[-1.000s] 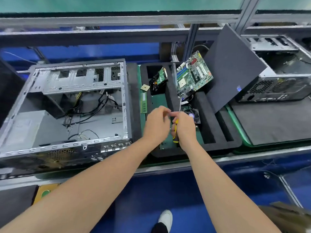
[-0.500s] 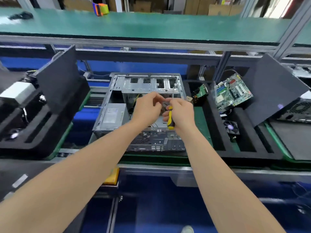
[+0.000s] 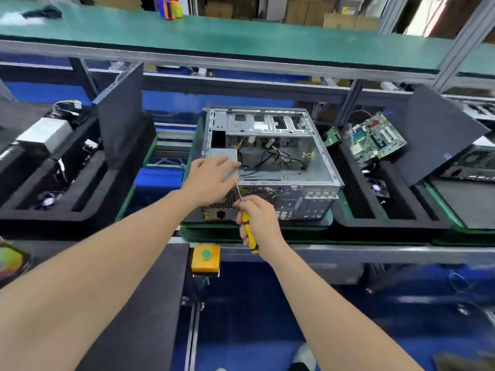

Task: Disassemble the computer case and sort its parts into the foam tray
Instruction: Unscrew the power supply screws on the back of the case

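The open grey computer case [image 3: 316, 159] lies on its side in the middle, with loose black cables and a power supply inside. My right hand [image 3: 258, 219] is closed around a yellow-handled screwdriver [image 3: 247, 234] at the case's rear panel, shaft pointing up. Spread open, my left hand [image 3: 211, 180] hovers over the power supply at the case's near left corner. To the right, the black foam tray [image 3: 356, 210] holds a green motherboard [image 3: 376, 139], a small drive board [image 3: 332, 137] and a fan [image 3: 377, 187].
Another foam tray [image 3: 53, 183] with a silver power supply and parts sits at the left. A dark side panel [image 3: 439, 135] leans at the right, beside another case. A yellow box with a green button [image 3: 205, 258] hangs on the bench edge. A green shelf runs overhead.
The view swung from the foam tray to the case. My hands came apart: the left one opened and reached over the power supply, the right one dropped with the screwdriver to the rear panel.
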A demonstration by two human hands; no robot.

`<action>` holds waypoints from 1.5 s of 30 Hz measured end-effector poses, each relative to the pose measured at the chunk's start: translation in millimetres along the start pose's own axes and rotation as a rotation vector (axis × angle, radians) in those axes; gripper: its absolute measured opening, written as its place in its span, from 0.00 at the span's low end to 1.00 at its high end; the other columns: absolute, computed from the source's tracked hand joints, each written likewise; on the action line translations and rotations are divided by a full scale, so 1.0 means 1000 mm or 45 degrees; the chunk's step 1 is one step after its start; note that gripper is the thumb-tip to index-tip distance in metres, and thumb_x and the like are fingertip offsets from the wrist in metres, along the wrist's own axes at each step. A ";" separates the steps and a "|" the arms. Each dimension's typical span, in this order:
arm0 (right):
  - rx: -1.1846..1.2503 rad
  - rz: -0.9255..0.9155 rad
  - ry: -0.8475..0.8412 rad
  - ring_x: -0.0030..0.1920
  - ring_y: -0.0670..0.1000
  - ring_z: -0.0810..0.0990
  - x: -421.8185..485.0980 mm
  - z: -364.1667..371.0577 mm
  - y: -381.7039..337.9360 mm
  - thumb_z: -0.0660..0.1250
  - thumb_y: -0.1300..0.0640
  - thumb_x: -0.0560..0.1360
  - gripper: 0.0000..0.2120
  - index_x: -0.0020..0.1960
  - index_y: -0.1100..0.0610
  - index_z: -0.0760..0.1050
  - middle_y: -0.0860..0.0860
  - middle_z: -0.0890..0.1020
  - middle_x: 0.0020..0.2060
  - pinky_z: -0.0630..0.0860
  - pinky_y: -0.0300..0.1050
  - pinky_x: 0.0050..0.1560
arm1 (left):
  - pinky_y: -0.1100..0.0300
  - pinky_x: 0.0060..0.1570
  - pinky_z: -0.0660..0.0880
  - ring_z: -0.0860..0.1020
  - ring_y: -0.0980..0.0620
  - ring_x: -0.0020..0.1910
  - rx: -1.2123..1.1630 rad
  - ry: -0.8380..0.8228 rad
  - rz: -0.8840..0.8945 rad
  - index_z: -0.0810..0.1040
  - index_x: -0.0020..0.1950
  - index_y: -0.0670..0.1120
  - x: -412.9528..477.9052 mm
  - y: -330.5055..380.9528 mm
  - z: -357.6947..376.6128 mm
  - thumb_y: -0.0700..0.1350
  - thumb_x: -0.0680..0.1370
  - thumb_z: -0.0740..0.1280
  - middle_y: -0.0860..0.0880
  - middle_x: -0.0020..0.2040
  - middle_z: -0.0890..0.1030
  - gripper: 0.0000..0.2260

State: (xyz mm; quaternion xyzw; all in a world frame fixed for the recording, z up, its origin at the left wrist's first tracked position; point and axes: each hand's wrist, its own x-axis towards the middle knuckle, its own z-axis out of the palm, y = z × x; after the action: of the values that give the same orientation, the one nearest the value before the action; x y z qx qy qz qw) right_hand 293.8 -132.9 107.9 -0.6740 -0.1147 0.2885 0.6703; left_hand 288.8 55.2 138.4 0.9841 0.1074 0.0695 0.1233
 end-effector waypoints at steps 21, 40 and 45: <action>-0.040 0.561 0.181 0.26 0.52 0.75 0.011 0.009 0.102 0.65 0.54 0.79 0.12 0.49 0.60 0.83 0.54 0.81 0.34 0.71 0.44 0.25 | 0.59 0.37 0.82 0.84 0.46 0.41 -1.796 -0.241 -1.197 0.80 0.61 0.36 -0.072 0.030 0.104 0.40 0.81 0.68 0.39 0.53 0.85 0.11; -0.158 0.358 0.096 0.26 0.53 0.74 0.015 -0.002 0.108 0.60 0.51 0.82 0.14 0.44 0.55 0.81 0.52 0.81 0.34 0.70 0.44 0.25 | 0.54 0.53 0.82 0.85 0.43 0.53 -1.939 -0.149 -1.174 0.82 0.59 0.39 -0.067 0.031 0.123 0.33 0.81 0.66 0.40 0.53 0.86 0.10; -0.077 0.395 0.109 0.27 0.53 0.75 0.015 0.001 0.105 0.62 0.53 0.82 0.13 0.45 0.57 0.81 0.54 0.81 0.36 0.70 0.43 0.25 | 0.49 0.61 0.80 0.84 0.42 0.55 -1.933 -0.163 -1.238 0.82 0.60 0.38 -0.061 0.030 0.119 0.34 0.81 0.66 0.40 0.54 0.86 0.09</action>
State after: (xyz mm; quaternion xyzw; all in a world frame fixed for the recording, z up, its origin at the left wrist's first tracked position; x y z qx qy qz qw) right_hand 281.0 -132.1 2.3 -0.7151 0.0108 0.3558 0.6015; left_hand 254.9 -14.1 25.2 0.4858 0.4297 0.0070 0.7611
